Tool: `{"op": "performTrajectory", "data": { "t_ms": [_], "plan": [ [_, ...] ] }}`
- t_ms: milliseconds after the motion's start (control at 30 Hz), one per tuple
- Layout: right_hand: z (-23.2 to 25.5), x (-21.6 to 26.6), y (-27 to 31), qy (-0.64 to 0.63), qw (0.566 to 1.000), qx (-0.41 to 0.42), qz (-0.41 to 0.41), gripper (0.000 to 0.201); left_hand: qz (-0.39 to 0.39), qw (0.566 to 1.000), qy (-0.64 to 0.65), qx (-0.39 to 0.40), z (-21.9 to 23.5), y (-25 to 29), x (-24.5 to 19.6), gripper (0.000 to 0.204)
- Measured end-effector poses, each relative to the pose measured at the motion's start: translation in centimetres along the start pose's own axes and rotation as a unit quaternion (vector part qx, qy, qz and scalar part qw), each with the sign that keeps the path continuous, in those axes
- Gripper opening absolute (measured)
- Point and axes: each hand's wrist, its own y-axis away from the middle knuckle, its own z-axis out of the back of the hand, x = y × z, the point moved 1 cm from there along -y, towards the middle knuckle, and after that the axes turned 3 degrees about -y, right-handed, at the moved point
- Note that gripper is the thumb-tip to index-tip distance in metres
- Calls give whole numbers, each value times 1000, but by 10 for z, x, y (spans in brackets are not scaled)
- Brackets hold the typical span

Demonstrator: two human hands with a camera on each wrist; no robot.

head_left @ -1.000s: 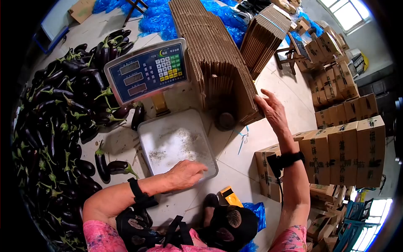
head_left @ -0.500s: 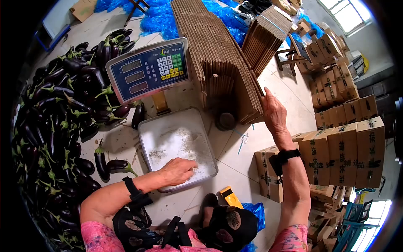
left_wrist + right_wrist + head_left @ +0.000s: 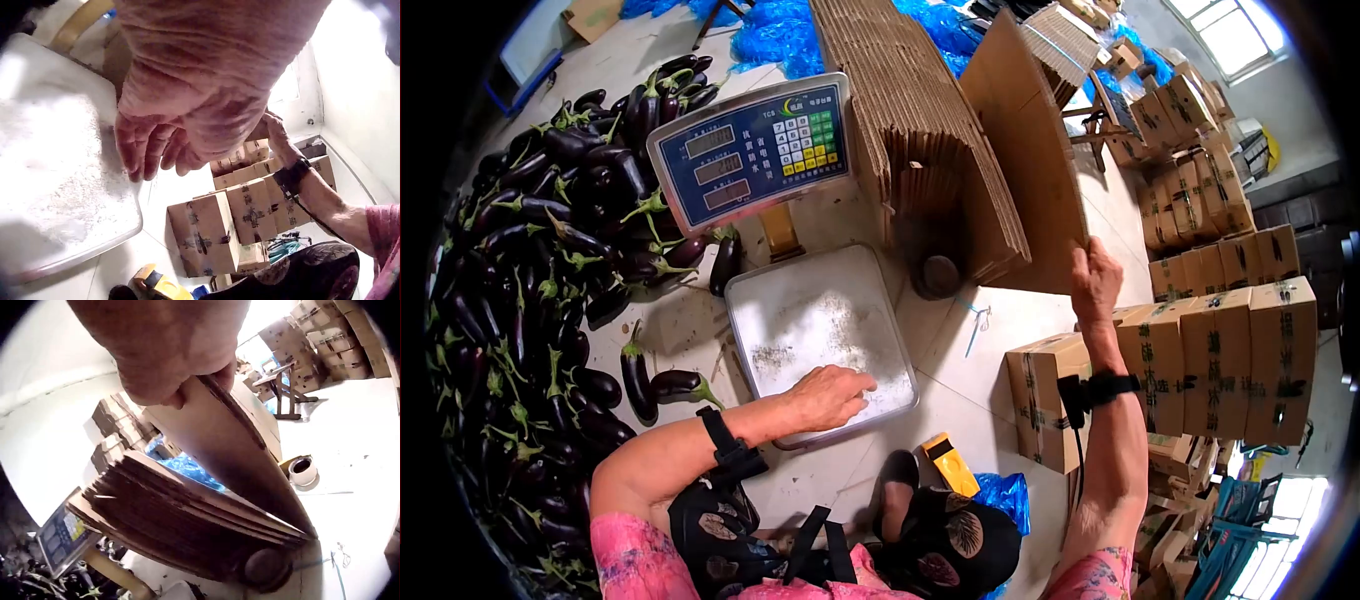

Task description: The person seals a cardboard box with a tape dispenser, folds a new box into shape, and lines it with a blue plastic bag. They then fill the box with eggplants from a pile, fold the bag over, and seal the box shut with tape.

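My right hand (image 3: 1097,281) pinches the edge of a flat cardboard sheet (image 3: 1030,160), tilted away from a row of folded cardboard boxes (image 3: 920,110). In the right wrist view the thumb and fingers grip the upper corner of the sheet (image 3: 219,434), and a gap shows between it and the stack (image 3: 181,519). My left hand (image 3: 832,397) hovers over the near part of the white scale platform (image 3: 810,310), fingers loosely bent, nothing in them. Its relaxed fingers also show in the left wrist view, beside the platform's rim (image 3: 134,219).
Behind the platform stands the scale's display (image 3: 750,150). A large heap of eggplants (image 3: 540,250) covers the floor at left. Taped, printed cartons (image 3: 1200,370) are stacked at right. A dark round object (image 3: 937,276) sits by the folded boxes, and a yellow item (image 3: 950,463) lies near my foot.
My right hand has pulled one cardboard sheet off the stack's outer side, swinging it out to the right. The left hand has drawn slightly left over the platform.
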Motion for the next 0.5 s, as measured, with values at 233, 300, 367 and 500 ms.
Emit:
{"op": "performTrajectory", "data": {
  "t_ms": [233, 300, 367, 500],
  "plan": [
    [136, 79, 89, -253, 956, -145, -20, 21, -107, 989, -83, -55, 6, 1, -38, 28],
    [182, 98, 123, -249, 955, -160, -21, 25, -138, 982, -115, -61, 29, 10, -60, 26],
    [220, 114, 160, -242, 949, -202, 11, 28, -168, 972, -132, -100, 60, 30, -83, 22],
    [291, 159, 235, -118, 965, -233, 15, 30, -154, 971, -55, -173, 132, 90, -110, 26]
  ]
}}
